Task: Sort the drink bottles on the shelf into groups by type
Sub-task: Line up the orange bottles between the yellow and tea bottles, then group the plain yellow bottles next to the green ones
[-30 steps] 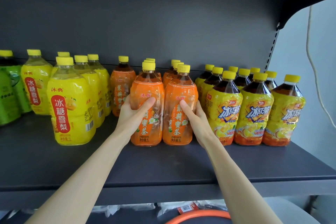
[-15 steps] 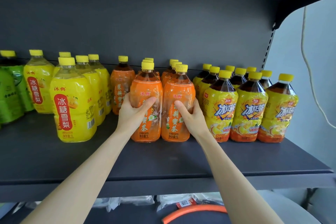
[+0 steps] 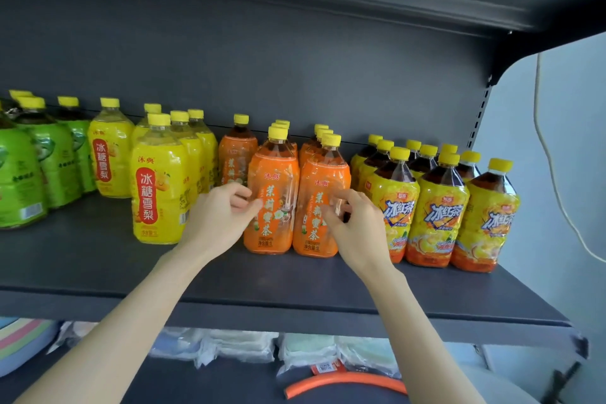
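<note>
Dark shelf point(image 3: 98, 266): left hand point(image 3: 218, 221) and right hand point(image 3: 355, 229), loosely curled, hold nothing before the orange bottles point(image 3: 278, 180); a careless brush could topple them.

Both bare forearms rise from the bottom of the view and draw together toward the middle. The left grip point(image 3: 223, 220) shows its back, wrist straight, with its fingers point(image 3: 242, 191) loosely curled and their tips turned toward the right grip point(image 3: 355, 229). The right grip sits level with it and near, with a gap between the two. Its forefinger point(image 3: 341, 199) and thumb are half curled toward the left grip, and the other fingers are folded loosely below. Neither grip closes round anything. The left forearm point(image 3: 141, 315) slants down and leftward from its grip. The right forearm point(image 3: 410, 321) slants down and rightward from its own.
</note>
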The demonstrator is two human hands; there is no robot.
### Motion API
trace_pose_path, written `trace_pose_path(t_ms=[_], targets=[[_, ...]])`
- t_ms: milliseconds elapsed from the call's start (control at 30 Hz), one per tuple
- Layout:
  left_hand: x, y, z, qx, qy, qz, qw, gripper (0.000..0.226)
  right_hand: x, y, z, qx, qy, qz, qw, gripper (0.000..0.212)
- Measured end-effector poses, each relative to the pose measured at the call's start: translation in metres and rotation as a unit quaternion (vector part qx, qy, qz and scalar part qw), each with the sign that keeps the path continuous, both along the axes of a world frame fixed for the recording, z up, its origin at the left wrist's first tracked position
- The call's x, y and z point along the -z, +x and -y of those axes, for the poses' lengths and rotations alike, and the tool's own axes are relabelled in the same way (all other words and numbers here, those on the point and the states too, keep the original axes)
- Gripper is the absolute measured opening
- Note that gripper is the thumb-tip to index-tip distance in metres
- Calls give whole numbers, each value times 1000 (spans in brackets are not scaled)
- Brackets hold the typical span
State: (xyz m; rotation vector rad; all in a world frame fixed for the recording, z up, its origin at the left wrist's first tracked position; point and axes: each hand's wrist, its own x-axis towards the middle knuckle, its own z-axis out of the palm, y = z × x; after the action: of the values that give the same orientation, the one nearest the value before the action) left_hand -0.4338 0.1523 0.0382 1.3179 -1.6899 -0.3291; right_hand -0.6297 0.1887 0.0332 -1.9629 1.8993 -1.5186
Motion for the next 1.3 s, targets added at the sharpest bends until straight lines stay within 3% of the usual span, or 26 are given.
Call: trace_pose_path(t_ms=[200,400,700,967,1300], targets=[[-44,59,-38,19,-115,-55,992,13,-44,62,-18,-29,-50,-30,998,29],[-55,182,-68,46,-169,-77,981,3,-57,177,-28,-84,-119,8,989,15],[-20,384,-66,29,-135,-85,987,9,-23,384,-12,-159,-85,82,980,18],[-51,469,1,51,-187,-104,976,13,-53,471,45,-146,-128,77,978,15],[-34,581,88,49,-136,-107,984,10,-47,589,138,-166,-127,93,973,10]])
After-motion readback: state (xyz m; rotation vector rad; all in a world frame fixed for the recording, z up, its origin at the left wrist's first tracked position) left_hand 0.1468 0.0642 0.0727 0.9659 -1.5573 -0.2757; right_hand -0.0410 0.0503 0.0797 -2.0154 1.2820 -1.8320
